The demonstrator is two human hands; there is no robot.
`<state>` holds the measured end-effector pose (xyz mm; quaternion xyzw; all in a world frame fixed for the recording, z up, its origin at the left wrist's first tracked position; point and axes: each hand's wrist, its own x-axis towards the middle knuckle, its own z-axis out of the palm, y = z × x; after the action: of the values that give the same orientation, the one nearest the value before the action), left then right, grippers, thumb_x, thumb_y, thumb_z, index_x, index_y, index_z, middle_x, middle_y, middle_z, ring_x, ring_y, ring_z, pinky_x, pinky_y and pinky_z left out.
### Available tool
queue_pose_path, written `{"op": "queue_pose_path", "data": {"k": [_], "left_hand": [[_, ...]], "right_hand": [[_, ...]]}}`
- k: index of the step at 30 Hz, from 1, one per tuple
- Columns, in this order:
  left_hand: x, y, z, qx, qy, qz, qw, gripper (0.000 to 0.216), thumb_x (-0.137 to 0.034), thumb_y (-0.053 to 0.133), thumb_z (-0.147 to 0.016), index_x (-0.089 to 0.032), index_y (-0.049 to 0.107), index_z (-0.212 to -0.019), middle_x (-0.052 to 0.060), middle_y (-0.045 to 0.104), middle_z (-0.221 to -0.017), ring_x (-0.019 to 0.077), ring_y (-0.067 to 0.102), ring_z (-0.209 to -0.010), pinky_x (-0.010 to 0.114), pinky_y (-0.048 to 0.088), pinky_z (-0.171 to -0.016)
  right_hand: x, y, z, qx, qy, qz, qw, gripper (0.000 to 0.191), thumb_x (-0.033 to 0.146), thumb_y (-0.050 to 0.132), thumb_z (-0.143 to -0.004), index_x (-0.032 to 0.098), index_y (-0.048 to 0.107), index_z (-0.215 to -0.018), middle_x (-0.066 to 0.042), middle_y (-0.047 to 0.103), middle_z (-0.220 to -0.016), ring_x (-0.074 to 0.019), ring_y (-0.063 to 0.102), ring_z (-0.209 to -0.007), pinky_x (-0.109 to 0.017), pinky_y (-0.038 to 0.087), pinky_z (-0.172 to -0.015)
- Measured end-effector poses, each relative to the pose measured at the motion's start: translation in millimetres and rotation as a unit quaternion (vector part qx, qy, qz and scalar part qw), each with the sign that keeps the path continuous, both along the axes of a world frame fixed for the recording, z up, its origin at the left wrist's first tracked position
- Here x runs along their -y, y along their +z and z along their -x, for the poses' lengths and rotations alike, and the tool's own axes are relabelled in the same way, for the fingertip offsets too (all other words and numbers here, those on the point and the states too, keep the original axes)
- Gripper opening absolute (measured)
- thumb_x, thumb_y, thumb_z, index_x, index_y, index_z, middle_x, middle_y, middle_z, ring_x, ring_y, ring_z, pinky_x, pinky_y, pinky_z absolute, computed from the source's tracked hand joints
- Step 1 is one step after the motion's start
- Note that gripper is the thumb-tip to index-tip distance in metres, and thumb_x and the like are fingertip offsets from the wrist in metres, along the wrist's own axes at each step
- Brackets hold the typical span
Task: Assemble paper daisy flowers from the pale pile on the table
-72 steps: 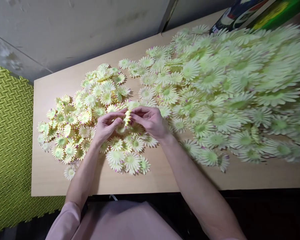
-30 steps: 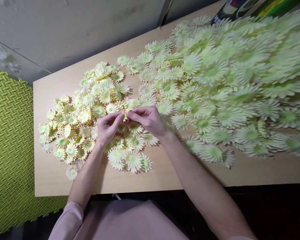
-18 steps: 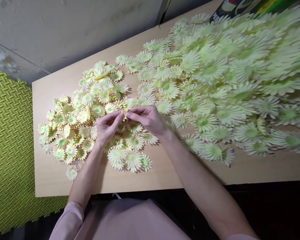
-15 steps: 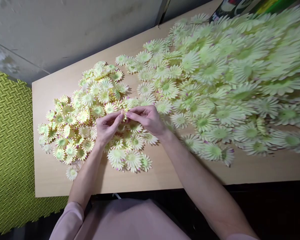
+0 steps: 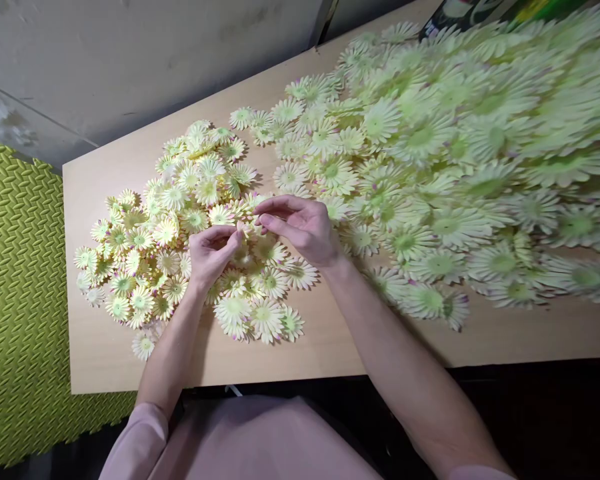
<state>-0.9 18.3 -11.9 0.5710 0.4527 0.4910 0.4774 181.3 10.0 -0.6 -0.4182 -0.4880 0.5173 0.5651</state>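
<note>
Pale yellow-green fabric daisy flowers cover much of a light wooden table (image 5: 330, 347). My left hand (image 5: 209, 252) is curled, its fingertips pinching a small yellow flower piece (image 5: 245, 231) above the smaller heap of flowers (image 5: 170, 220) on the left. My right hand (image 5: 300, 225) sits just right of it, fingers bent and slightly apart, their tips close to the same piece. Whether the right fingers still touch the piece is unclear.
A far larger, blurred heap of flowers (image 5: 470, 153) fills the table's right half. A green woven mat (image 5: 15, 313) lies left of the table, a grey wall (image 5: 155, 60) behind it. Dark packaging (image 5: 460, 13) shows at the top right corner.
My right hand has lifted up and slightly right, its fingers loosening from the pinch with my left. My left hand has stayed put, holding the flower piece.
</note>
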Motion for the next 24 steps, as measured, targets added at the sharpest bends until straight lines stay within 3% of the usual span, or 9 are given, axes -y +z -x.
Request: {"op": "queue_pose_path", "data": {"k": [12, 24], "left_hand": [[-0.9, 4.6, 4.3, -0.046, -0.079, 0.006, 0.996, 0.023, -0.038, 0.079, -0.073, -0.016, 0.075, -0.077, 0.004, 0.073, -0.074, 0.0086, 0.063, -0.060, 0.020, 0.050, -0.056], [-0.3, 6.4, 3.8, -0.074, -0.086, -0.024, 0.993, 0.022, -0.038, 0.078, -0.074, -0.018, 0.076, -0.081, 0.004, 0.075, -0.075, 0.0094, 0.063, -0.059, 0.020, 0.050, -0.053]], "right_hand": [[1.1, -3.6, 3.7, 0.003, 0.029, 0.002, 1.000, 0.017, 0.027, 0.078, -0.075, 0.021, 0.076, -0.091, -0.003, 0.077, -0.089, -0.0179, 0.072, -0.082, -0.035, 0.062, -0.083], [0.6, -3.8, 2.4, 0.002, 0.036, -0.003, 0.999, 0.021, 0.029, 0.082, -0.071, 0.021, 0.075, -0.089, -0.003, 0.075, -0.088, -0.0180, 0.071, -0.082, -0.036, 0.062, -0.083]]}}
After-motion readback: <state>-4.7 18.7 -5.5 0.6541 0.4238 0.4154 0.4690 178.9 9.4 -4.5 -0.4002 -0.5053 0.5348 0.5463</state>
